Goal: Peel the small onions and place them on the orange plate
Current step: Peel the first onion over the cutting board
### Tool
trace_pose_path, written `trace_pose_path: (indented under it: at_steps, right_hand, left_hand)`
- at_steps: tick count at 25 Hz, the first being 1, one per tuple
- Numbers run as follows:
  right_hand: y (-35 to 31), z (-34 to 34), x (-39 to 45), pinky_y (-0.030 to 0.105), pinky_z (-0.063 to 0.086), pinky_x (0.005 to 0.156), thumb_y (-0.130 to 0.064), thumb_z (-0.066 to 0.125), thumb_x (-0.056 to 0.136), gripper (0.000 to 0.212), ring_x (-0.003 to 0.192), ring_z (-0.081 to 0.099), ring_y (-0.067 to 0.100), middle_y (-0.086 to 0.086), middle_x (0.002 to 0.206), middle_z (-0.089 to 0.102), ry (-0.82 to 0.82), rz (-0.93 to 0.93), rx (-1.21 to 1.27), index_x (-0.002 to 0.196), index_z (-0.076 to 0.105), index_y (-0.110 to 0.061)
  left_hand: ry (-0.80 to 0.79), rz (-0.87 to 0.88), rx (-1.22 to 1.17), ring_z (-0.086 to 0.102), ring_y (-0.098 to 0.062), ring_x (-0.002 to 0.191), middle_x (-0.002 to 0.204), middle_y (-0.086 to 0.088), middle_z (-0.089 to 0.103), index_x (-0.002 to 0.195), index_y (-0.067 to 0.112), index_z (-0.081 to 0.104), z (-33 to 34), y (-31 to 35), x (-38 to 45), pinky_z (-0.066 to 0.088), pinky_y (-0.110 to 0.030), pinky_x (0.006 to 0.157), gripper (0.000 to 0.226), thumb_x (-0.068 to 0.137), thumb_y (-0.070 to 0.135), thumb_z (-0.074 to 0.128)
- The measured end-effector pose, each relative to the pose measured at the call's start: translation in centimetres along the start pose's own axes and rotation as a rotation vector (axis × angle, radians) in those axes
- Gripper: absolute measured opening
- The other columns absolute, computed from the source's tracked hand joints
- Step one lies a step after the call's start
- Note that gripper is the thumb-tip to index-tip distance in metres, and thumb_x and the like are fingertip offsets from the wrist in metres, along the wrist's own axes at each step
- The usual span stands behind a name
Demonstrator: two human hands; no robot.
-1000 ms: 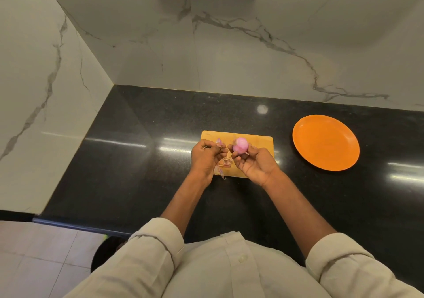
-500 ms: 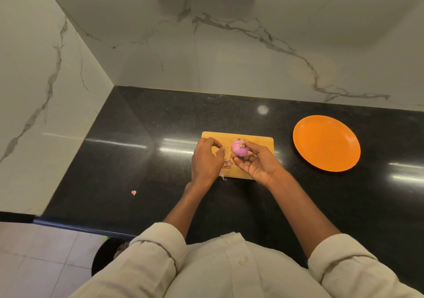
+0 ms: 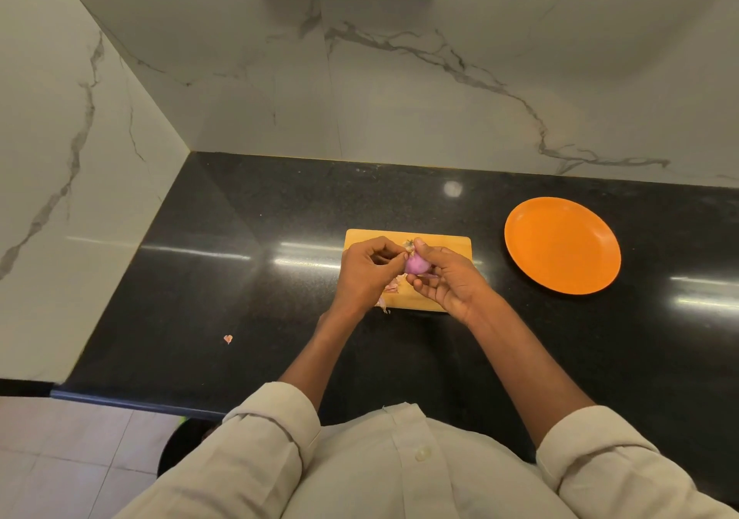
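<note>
The right hand (image 3: 450,280) gripped the onion (image 3: 416,265) above the board (image 3: 448,247), while the left hand (image 3: 366,270) pinched skin at its tip. The slick bulb could slip and roll across the worktop (image 3: 248,278), away from the plate (image 3: 562,244) at three o'clock.

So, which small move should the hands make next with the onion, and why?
Probably the left hand should pull off the dry tuft at the top of the onion, which the right hand holds over the cutting board; the orange plate holds nothing yet.
</note>
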State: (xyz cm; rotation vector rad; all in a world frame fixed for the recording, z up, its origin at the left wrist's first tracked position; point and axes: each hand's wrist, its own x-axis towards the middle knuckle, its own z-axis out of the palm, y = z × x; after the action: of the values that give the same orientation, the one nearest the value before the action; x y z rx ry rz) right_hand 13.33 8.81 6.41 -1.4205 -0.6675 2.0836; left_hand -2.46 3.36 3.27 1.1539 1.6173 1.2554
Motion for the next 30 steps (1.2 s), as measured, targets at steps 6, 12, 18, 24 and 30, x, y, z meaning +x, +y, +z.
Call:
trace_pose_path:
  at_steps: [6, 12, 18, 24, 30]
  right_hand:
    - [-0.3, 0.0, 0.2, 0.032, 0.062, 0.074, -0.032, 0.082, 0.088, 0.043, 0.081, 0.073, 0.028, 0.02, 0.108, 0.077, -0.008, -0.105, -0.134, 0.12, 0.071, -0.005]
    - [-0.3, -0.2, -0.1, 0.032, 0.063, 0.073, -0.03, 0.082, 0.088, 0.044, 0.082, 0.074, 0.028, 0.022, 0.114, 0.076, 0.002, -0.119, -0.135, 0.122, 0.071, -0.004]
    - [-0.5, 0.1, -0.3, 0.035, 0.062, 0.079, -0.028, 0.082, 0.089, 0.037, 0.084, 0.073, 0.028, 0.017, 0.103, 0.078, 0.017, -0.081, -0.076, 0.118, 0.074, -0.006]
    - [-0.8, -0.5, -0.4, 0.031, 0.062, 0.075, -0.028, 0.08, 0.092, 0.032, 0.083, 0.071, 0.025, 0.019, 0.105, 0.078, 0.018, -0.057, -0.011, 0.116, 0.073, -0.008]
    - [-0.9, -0.4, -0.3, 0.028, 0.061, 0.07, -0.03, 0.08, 0.091, 0.037, 0.074, 0.07, 0.021, 0.021, 0.109, 0.076, 0.008, -0.074, -0.021, 0.119, 0.073, -0.007]
  left_hand:
    - [-0.004, 0.0, 0.117, 0.059, -0.014, 0.062, 0.076, -0.014, 0.068, 0.086, 0.003, 0.063, 0.8, 0.8, 0.7, 0.053, -0.04, 0.058, 0.016, 0.09, 0.005, 0.078]
    - [0.033, 0.006, 0.172, 0.053, -0.003, 0.058, 0.068, 0.004, 0.061, 0.08, 0.016, 0.057, 1.6, 0.8, 0.7, 0.045, -0.022, 0.055, 0.025, 0.085, 0.009, 0.081]
    - [0.054, 0.013, 0.138, 0.055, -0.006, 0.062, 0.071, 0.002, 0.063, 0.083, 0.013, 0.062, 1.6, 0.6, 0.8, 0.048, -0.024, 0.057, 0.018, 0.089, 0.01, 0.078]
    - [-0.123, -0.061, -0.078, 0.077, -0.023, 0.093, 0.103, -0.009, 0.077, 0.11, 0.011, 0.074, -0.4, 0.0, 1.4, 0.065, -0.037, 0.084, 0.013, 0.099, 0.017, 0.077]
    - [-0.082, -0.013, -0.108, 0.076, -0.016, 0.078, 0.087, -0.009, 0.081, 0.099, 0.0, 0.079, -0.1, 0.6, 1.7, 0.061, -0.026, 0.072, 0.01, 0.093, 0.008, 0.082]
